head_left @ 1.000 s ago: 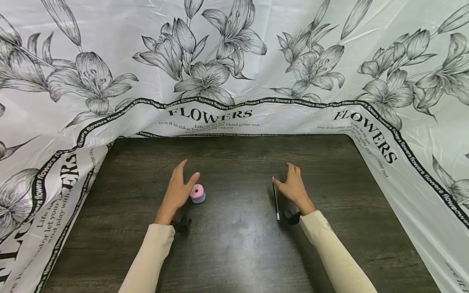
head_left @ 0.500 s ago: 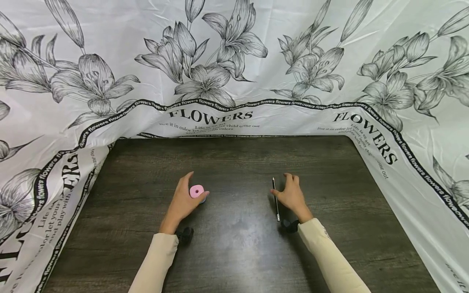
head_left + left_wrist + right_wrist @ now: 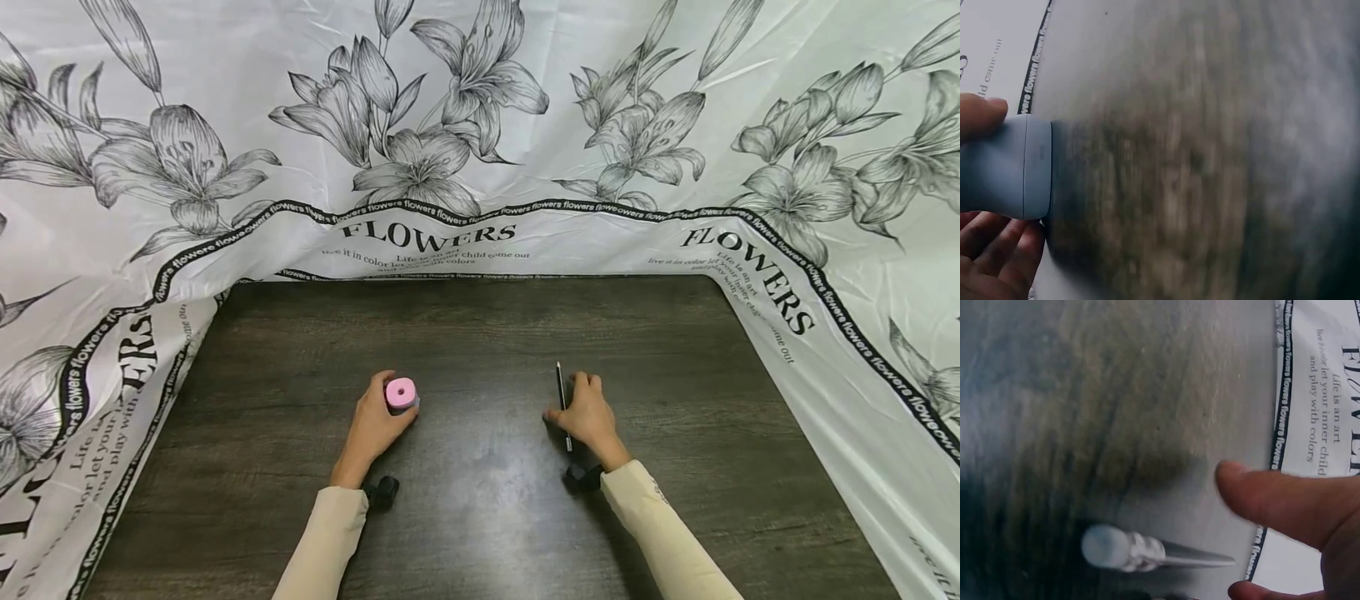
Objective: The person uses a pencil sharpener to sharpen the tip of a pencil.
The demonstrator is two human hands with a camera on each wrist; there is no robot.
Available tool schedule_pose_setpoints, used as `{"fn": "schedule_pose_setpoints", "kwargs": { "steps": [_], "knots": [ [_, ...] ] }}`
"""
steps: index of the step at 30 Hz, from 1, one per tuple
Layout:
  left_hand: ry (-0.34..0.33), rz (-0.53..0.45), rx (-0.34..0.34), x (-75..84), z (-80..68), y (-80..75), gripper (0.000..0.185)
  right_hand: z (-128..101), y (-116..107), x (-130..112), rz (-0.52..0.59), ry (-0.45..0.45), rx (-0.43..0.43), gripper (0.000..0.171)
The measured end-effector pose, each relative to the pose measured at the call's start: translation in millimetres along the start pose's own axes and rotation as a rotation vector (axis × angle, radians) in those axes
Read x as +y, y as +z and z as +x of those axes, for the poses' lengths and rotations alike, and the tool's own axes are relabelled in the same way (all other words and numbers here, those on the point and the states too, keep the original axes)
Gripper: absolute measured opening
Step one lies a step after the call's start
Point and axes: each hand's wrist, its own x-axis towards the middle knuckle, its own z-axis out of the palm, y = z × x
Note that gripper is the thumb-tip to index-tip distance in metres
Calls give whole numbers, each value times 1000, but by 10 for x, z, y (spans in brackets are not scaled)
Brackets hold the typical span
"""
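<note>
In the head view my left hand point(image 3: 371, 430) grips a small pencil sharpener point(image 3: 401, 393), which has a pink top with a round hole and a pale blue body. The left wrist view shows the thumb on one side of the blue body point(image 3: 1004, 165) and curled fingers point(image 3: 1013, 256) on the other. My right hand point(image 3: 591, 418) is over a dark pencil point(image 3: 560, 379) lying lengthwise on the table. Its thumb point(image 3: 1272, 497) and fingers are spread to either side of the pencil, apart from it. The white eraser end point(image 3: 1107, 547) points toward the right wrist camera.
The dark wood-grain table point(image 3: 480, 333) fills the lower view. White cloth point(image 3: 480, 167) printed with black flowers and lettering hangs behind and along both sides. Black wrist cameras point(image 3: 384, 492) sit below both hands.
The left hand has come nearer the person and closed round the pencil sharpener. The right hand has lowered toward the person, its thumb now across the pencil in the head view.
</note>
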Motion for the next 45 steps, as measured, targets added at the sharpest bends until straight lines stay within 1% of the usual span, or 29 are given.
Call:
{"fn": "schedule_pose_setpoints", "kwargs": {
  "steps": [2, 5, 9, 13, 18, 22, 27, 32, 37, 41, 45],
  "knots": [
    [12, 1, 22, -4, 0, 8, 61, -5, 13, -9, 1, -1, 8, 70],
    [37, 4, 53, -3, -5, 15, 52, -13, 28, -16, 2, -11, 16, 56],
    [56, 8, 70, -1, -16, 25, 48, -23, 47, -18, 4, -25, 42, 42],
    [54, 16, 81, -10, -26, 39, 47, -29, 60, -17, 10, -27, 59, 41],
    [48, 34, 102, -20, -29, 48, 49, -21, 70, -5, 1, -14, 46, 40],
    [50, 31, 119, -8, -29, 31, 51, -17, 77, 14, -1, 12, 40, 36],
    [58, 32, 146, 11, -25, 1, 52, 0, 65, 38, 1, 21, 90, 32],
    [78, 36, 156, 33, -16, -27, 51, 27, 19, 67, 33, -13, 135, 28],
    [87, 45, 146, 67, 6, -49, 51, 57, -45, 89, 59, -51, 134, 25],
    [103, 61, 127, 116, 14, -76, 49, 69, -98, 101, 69, -132, 131, 25],
    [138, 94, 119, 171, 24, -99, 48, 52, -135, 85, 88, -235, 153, 25]
  ]
}}
